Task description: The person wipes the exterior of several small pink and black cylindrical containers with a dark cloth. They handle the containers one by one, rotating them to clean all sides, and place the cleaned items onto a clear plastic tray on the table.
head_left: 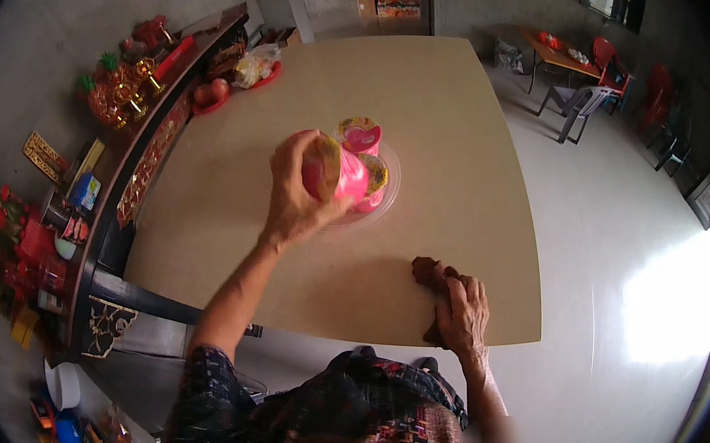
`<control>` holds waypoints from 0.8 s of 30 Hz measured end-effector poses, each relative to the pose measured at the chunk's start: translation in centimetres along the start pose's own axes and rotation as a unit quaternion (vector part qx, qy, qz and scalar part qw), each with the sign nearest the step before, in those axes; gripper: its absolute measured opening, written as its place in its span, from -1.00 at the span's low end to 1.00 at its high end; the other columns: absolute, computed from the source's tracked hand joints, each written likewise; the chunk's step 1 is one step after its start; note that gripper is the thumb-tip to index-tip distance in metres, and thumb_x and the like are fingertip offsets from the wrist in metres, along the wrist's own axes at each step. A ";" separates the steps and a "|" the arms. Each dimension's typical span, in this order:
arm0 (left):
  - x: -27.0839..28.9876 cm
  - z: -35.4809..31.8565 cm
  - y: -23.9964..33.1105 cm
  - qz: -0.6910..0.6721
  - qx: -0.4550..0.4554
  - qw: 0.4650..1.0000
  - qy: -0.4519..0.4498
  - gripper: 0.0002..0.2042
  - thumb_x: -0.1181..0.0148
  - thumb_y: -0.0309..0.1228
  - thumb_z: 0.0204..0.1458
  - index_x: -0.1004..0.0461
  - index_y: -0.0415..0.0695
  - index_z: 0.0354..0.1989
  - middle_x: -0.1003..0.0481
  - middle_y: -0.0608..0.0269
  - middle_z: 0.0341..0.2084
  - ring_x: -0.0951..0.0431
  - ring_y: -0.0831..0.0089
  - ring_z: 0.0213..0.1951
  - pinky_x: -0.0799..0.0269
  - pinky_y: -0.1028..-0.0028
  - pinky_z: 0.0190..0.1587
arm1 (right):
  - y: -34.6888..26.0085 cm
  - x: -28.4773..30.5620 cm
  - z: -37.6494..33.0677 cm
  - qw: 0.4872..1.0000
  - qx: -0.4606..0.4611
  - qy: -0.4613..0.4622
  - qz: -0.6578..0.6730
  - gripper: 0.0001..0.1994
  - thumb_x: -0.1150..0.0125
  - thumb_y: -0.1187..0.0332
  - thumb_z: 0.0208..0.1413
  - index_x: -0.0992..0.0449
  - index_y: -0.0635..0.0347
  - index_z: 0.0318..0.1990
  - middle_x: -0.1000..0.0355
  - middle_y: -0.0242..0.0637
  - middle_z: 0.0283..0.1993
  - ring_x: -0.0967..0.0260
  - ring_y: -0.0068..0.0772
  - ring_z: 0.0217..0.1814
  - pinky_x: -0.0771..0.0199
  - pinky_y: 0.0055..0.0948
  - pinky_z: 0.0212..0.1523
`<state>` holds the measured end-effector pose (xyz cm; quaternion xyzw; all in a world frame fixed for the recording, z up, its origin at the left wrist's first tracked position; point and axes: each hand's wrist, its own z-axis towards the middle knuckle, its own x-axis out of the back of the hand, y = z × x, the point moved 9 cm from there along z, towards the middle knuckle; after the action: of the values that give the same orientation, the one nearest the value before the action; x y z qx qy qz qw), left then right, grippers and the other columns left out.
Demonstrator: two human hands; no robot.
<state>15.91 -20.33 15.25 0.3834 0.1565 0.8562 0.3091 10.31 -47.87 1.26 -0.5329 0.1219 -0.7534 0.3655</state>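
My left hand (293, 203) is wrapped around a pink tub (351, 176) with a yellowish patterned lid, tipped on its side in the air over the table. Beneath and beyond it is a clear round plate (394, 174) holding similar pink tubs, one at the far side (366, 140) and another at the right (372, 196), partly hidden by the held one. By the near right edge of the table, my right hand (463, 310) is closed over a crumpled brown cloth (426, 271), which spreads out to the left of the fingers.
The beige table (462, 172) fills the middle. Along its left runs a dark altar cabinet (131, 191) with gold cups, red ornaments and boxes. Red plates (265, 74) with fruit and a bag sit at the far left corner. A grey chair (573, 106) stands at far right.
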 end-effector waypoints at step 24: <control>-7.1 9.4 -10.4 0.153 -0.081 0.984 -0.045 0.02 -0.35 0.29 -0.37 -0.15 0.07 0.31 -0.04 -0.25 0.24 -0.05 -0.16 0.27 -0.03 0.00 0.27 | 0.3 -0.6 0.5 0.997 -0.070 -0.003 -0.013 -0.61 -0.15 0.55 -0.16 -0.47 0.16 -0.07 -0.41 -0.11 0.01 -0.30 0.02 0.07 -0.31 -0.09 0.10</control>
<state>30.88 -16.74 12.23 0.4146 0.0122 0.8852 0.2109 11.01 -47.51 0.89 -0.5607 0.1665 -0.7463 0.3177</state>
